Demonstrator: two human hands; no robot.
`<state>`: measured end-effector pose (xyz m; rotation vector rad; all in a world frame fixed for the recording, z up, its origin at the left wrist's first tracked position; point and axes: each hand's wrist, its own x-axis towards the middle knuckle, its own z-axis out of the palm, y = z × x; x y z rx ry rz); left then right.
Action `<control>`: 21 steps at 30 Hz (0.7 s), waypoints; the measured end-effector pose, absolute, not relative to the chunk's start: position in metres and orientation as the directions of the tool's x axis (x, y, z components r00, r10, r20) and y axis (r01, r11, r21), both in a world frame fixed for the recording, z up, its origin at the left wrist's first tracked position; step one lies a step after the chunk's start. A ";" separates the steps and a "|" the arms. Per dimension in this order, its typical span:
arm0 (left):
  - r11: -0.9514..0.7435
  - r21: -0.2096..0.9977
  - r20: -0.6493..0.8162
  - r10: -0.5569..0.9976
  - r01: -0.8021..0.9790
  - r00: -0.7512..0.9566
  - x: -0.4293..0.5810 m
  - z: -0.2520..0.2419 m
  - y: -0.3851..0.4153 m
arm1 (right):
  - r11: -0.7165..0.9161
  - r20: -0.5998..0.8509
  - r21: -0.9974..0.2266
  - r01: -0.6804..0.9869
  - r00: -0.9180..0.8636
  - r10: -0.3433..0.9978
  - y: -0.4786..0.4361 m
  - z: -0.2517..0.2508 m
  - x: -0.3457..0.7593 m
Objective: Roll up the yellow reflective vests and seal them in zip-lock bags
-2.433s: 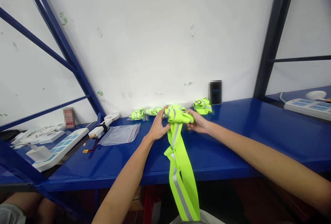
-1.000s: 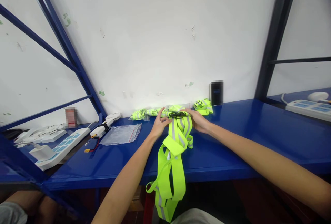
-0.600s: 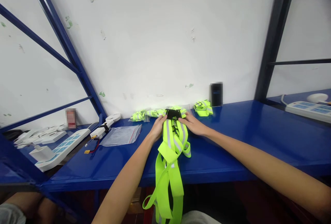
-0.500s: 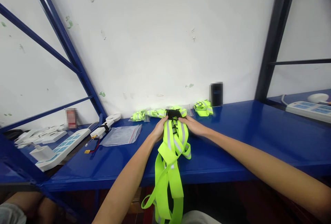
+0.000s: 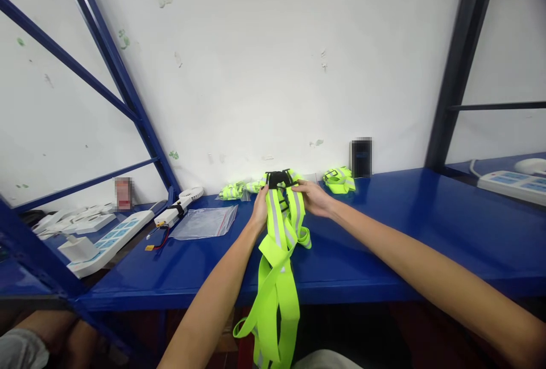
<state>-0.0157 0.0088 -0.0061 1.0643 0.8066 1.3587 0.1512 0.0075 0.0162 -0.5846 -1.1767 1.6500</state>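
Note:
Between my hands hangs a neon-yellow reflective harness [image 5: 276, 249] with grey stripes and a black connecting piece at its top. My left hand [image 5: 259, 208] is closed on the strap at the left, just below the black piece. On the other side, my right hand [image 5: 313, 197] pinches the right strap with thumb and fingers. The lower straps dangle over the table's front edge in loose loops. Behind, a bundled neon strap set [image 5: 234, 190] lies partly in clear plastic, and another folded bundle [image 5: 340, 179] rests to the right.
A clear zip bag [image 5: 205, 222] lies flat on the blue table [image 5: 384, 232]. Left of it are a white battery pack with wires [image 5: 168, 216], a small fan [image 5: 191, 193] and a power strip [image 5: 113, 241]. A dark box [image 5: 361, 157] stands against the wall.
Both hands have lifted the harness top slightly, and its two striped straps now hang further apart. The right hand has shifted outward a little. The camera view has moved slightly.

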 end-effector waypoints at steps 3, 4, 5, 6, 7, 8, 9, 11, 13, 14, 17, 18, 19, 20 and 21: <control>-0.055 0.910 0.121 0.983 -0.410 0.136 -0.017 -0.008 0.008 | 0.004 0.151 -0.916 -0.401 -0.336 0.930 0.017 0.002 0.144; -0.057 0.917 0.115 0.985 -0.395 0.125 -0.017 -0.010 0.009 | 0.038 0.167 -0.918 -0.395 -0.299 0.939 0.019 -0.004 0.142; -0.066 0.926 0.112 0.989 -0.371 0.102 -0.018 -0.012 0.010 | 0.073 0.187 -0.917 -0.392 -0.262 0.947 0.021 -0.009 0.141; -0.078 0.937 0.110 0.991 -0.340 0.077 -0.018 -0.014 0.012 | 0.103 0.207 -0.914 -0.393 -0.233 0.950 0.022 -0.014 0.141; -0.094 0.947 0.115 0.992 -0.308 0.051 -0.018 -0.016 0.014 | 0.125 0.223 -0.911 -0.394 -0.216 0.951 0.022 -0.017 0.141; -0.114 0.954 0.126 0.992 -0.276 0.025 -0.018 -0.018 0.016 | 0.139 0.237 -0.909 -0.393 -0.212 0.948 0.022 -0.019 0.142; -0.139 0.960 0.144 0.990 -0.245 0.000 -0.018 -0.019 0.018 | 0.148 0.248 -0.908 -0.392 -0.219 0.944 0.022 -0.020 0.144; -0.200 0.963 0.195 0.980 -0.182 -0.048 -0.019 -0.020 0.020 | 0.156 0.266 -0.905 -0.395 -0.240 0.934 0.020 -0.019 0.148; -0.256 0.957 0.247 0.966 -0.135 -0.081 -0.020 -0.019 0.021 | 0.159 0.271 -0.908 -0.387 -0.256 0.928 0.018 -0.015 0.153; -0.278 0.953 0.269 0.960 -0.123 -0.082 -0.020 -0.019 0.021 | 0.162 0.269 -0.913 -0.374 -0.256 0.929 0.017 -0.014 0.155; -0.306 0.939 0.305 0.952 -0.157 -0.032 -0.019 -0.016 0.019 | 0.160 0.248 -0.929 -0.334 -0.239 0.939 0.014 -0.010 0.158; -0.309 0.933 0.312 0.950 -0.182 -0.010 -0.018 -0.015 0.018 | 0.145 0.232 -0.932 -0.332 -0.239 0.943 0.013 -0.010 0.158; -0.313 0.927 0.321 0.947 -0.205 0.006 -0.018 -0.015 0.017 | 0.120 0.211 -0.933 -0.340 -0.243 0.947 0.012 -0.009 0.158; -0.321 0.921 0.331 0.943 -0.219 0.011 -0.017 -0.015 0.017 | 0.090 0.186 -0.931 -0.355 -0.248 0.951 0.011 -0.009 0.158; -0.336 0.916 0.345 0.938 -0.222 0.006 -0.017 -0.015 0.017 | 0.056 0.159 -0.926 -0.373 -0.252 0.955 0.011 -0.008 0.158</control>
